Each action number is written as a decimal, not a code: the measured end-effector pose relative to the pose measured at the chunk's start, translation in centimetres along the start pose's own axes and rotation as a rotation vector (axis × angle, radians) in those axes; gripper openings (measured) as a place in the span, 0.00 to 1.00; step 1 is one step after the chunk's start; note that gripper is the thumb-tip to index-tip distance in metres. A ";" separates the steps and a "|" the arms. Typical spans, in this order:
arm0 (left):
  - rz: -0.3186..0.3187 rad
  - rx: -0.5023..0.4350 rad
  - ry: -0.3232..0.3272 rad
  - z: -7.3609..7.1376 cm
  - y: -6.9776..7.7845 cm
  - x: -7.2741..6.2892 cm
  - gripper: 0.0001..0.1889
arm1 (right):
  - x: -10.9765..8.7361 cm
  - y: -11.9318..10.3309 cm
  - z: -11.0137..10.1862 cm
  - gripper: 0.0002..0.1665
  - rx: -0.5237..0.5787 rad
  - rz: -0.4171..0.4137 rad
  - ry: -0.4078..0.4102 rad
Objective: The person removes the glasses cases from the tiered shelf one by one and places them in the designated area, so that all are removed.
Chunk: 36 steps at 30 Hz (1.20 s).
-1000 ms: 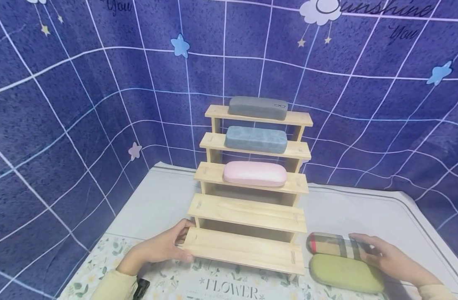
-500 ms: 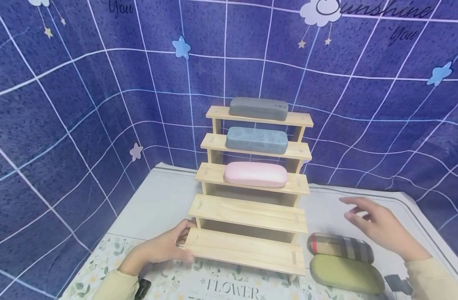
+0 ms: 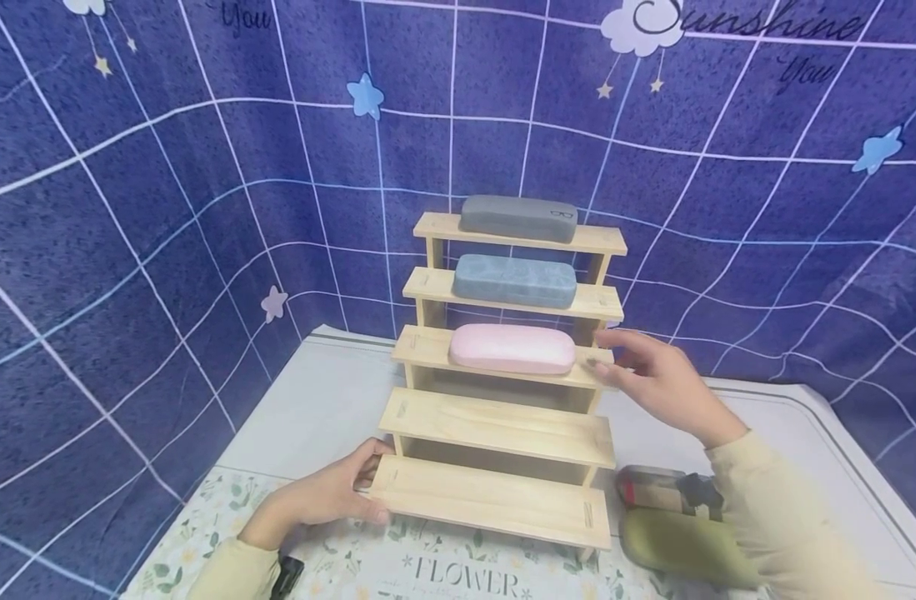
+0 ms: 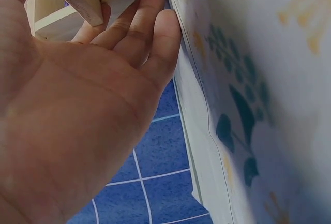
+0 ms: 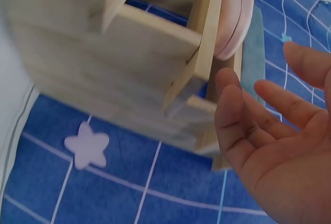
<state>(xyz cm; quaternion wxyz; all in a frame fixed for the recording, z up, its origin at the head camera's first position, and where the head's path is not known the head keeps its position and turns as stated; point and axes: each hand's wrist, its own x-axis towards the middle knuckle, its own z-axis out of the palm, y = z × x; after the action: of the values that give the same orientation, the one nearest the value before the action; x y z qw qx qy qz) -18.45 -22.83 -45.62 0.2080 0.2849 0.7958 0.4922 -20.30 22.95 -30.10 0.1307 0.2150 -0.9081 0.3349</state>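
A stepped wooden shelf (image 3: 495,502) stands on the table. My left hand (image 3: 318,498) grips the left end of its lowest step, thumb in front and fingers behind the plank's edge. Up at the third step's right end is my right hand (image 3: 663,383), holding nothing, its fingers loosely bent close to a pink glasses case (image 3: 513,348). In the right wrist view, a gap shows between those fingers and the pink case (image 5: 235,17). A blue glasses case (image 3: 514,281) lies one step higher, and a grey glasses case (image 3: 519,218) on the top step.
Right of the shelf, a plaid glasses case (image 3: 653,490) and an olive-green glasses case (image 3: 675,546) lie on the table, partly hidden by my right sleeve. A blue grid-patterned curtain (image 3: 292,208) hangs behind. Under the shelf's front lies a floral cloth (image 3: 345,558).
My right hand has left the plaid case and moved up and left to the third step's right end. The left hand has stayed on the lowest step.
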 end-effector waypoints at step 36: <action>-0.001 0.009 0.002 0.0 -0.2 0.0 0.40 | 4.4 -0.2 4.7 0.50 -0.143 -0.001 -0.087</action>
<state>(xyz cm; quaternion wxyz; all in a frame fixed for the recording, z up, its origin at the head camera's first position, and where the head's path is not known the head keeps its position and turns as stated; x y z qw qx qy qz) -18.50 -22.89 -45.77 0.2061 0.2849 0.7985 0.4886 -24.43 18.38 -31.77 0.1061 0.2200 -0.9343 0.2596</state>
